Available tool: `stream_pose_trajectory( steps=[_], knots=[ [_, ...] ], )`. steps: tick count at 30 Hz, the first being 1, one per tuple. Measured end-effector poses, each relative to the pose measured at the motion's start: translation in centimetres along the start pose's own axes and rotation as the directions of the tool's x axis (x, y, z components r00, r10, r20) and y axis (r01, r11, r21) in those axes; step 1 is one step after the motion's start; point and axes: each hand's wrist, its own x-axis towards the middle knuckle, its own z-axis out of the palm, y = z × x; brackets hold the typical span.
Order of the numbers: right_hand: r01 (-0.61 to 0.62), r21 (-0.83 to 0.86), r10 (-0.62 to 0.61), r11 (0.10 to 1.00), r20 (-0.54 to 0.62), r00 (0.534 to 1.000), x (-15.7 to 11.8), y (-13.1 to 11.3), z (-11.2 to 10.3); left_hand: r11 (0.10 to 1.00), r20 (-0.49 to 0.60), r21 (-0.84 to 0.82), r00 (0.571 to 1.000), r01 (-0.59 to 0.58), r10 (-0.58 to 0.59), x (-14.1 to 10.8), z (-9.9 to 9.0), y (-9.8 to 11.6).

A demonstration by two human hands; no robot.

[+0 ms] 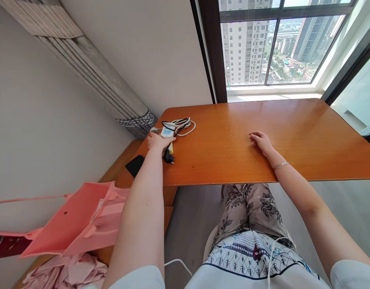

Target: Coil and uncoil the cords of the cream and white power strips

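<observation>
At the left end of the wooden table, my left hand [159, 141] is closed around the near end of a white power strip [167, 131]; its thumb stretches to the right and several fingertips are hidden. Coiled white and black cables [185, 125] lie on and beside the strip. Just below my thumb is a black plug [168, 155] with a small yellow item [171, 148] behind it. My right hand [261, 142] rests on the tabletop further right, fingers loosely curled together with nothing in them.
The orange-brown table [221, 140] reaches to the window [272, 48]. A black flat object [135, 165] lies by its left edge. Lower left are a pink bag [73, 216] and crumpled pink cloth [67, 271]. A gathered curtain [97, 84] hangs along the wall.
</observation>
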Motion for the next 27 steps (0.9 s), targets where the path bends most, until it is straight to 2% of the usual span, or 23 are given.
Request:
stream_pose_trajectory(
  steps=[1,3,4,6,7,11,14,17,19,23,27],
  knots=[
    [0.001,-0.003,-0.001,1.0,0.0,1.0,0.0,0.0,0.0,0.999,-0.048,-0.004,0.998,0.031,-0.032,-0.9,0.1,1.0],
    [0.01,-0.01,-0.01,1.0,-0.005,1.0,0.1,0.2,0.0,0.994,-0.131,-0.038,0.987,-0.101,0.095,-2.9,0.7,3.3],
    [0.018,-0.013,-0.019,1.0,-0.011,1.0,0.2,0.2,0.0,0.978,-0.13,-0.056,0.973,-0.199,0.191,-4.0,1.3,4.6],
    [0.039,-0.015,-0.039,0.999,-0.032,0.999,0.2,0.3,-0.1,0.906,-0.068,-0.112,0.913,-0.407,0.402,-6.5,3.2,7.1],
    [0.049,-0.017,-0.049,0.999,-0.045,0.998,0.2,0.4,-0.2,0.87,-0.035,-0.148,0.882,-0.47,0.47,-7.9,4.4,8.3],
    [0.078,-0.039,-0.081,0.996,-0.089,0.993,0.4,0.5,-0.5,0.747,0.072,-0.302,0.768,-0.592,0.637,-13.8,9.6,12.2],
    [0.084,-0.061,-0.09,0.995,-0.101,0.991,0.7,0.7,-0.7,0.705,0.169,-0.295,0.691,-0.645,0.703,-17.6,12.0,13.9],
    [0.113,-0.098,-0.121,0.989,-0.073,0.99,1.0,1.1,-0.7,0.665,0.283,-0.214,0.607,-0.715,0.743,-19.7,12.4,14.5],
    [0.138,-0.125,-0.144,0.983,-0.042,0.989,1.2,1.4,-0.5,0.643,0.316,-0.185,0.574,-0.743,0.755,-20.1,11.9,14.5],
    [0.154,-0.214,-0.156,0.965,0.009,0.988,1.5,1.8,-0.3,0.618,0.279,-0.225,0.558,-0.754,0.782,-19.8,11.0,14.2],
    [0.178,-0.332,-0.167,0.926,0.061,0.984,1.5,1.9,-0.4,0.612,0.254,-0.237,0.56,-0.754,0.788,-19.7,10.9,14.2]
  ],
)
